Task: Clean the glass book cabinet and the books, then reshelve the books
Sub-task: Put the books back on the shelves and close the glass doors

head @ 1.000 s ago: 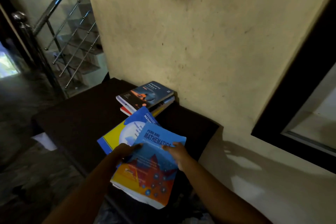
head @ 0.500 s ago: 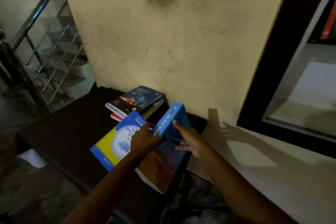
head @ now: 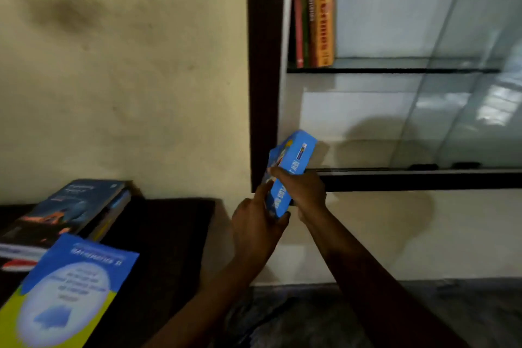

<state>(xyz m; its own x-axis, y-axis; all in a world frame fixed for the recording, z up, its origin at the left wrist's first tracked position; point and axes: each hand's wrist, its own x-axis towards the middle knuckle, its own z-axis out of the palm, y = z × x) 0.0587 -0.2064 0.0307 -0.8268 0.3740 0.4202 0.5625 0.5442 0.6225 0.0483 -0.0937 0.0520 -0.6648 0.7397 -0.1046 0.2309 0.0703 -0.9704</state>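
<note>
Head view: 2 grips clasp the blue textbook (head: 293, 167) spine-up — left grip (head: 254, 223) pinching its lower end, right grip (head: 305, 192) curled over the spine — its long axis tilting up-right toward the glass cabinet's bottom shelf (head: 381, 157), just beyond its top end, right grip nearer.

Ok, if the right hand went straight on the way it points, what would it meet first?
Probably the cabinet's dark frame, or just past it the open lower shelf; depth is unclear. The blue book leads the right hand.
</note>
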